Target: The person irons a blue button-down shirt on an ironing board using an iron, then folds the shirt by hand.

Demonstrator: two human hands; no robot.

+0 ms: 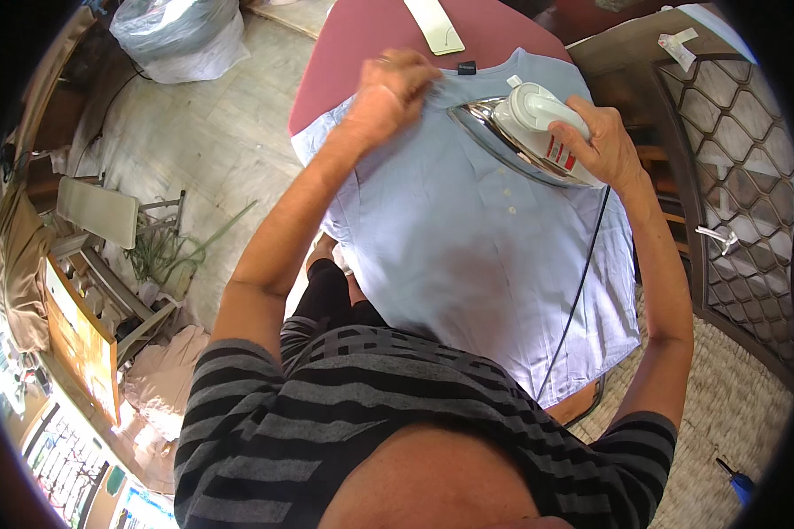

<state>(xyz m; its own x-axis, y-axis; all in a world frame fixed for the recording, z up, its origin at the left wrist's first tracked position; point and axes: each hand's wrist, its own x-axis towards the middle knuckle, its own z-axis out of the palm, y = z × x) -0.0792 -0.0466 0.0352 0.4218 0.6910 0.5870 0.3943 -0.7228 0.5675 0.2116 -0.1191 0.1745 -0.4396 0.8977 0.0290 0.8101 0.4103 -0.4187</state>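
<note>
A light blue button-front shirt [468, 238] lies spread over a maroon-covered ironing board [344, 53], its neckline and dark label toward the far end. My right hand [604, 145] is closed round the handle of a white iron [538, 119] with a shiny metal soleplate. The iron rests on the shirt's upper right, its pointed tip toward the left. My left hand [388, 93] is at the shirt's left shoulder beside the neckline, fingers bent toward the cloth. Motion blurs those fingers, so their grip is unclear.
The iron's black cord [582, 286] trails down across the shirt. A pale tag [434, 25] lies at the board's far end. A metal lattice door [741, 167] stands at right, above a woven rug [670, 397]. A plastic-wrapped bundle [185, 40] sits on the floor at far left.
</note>
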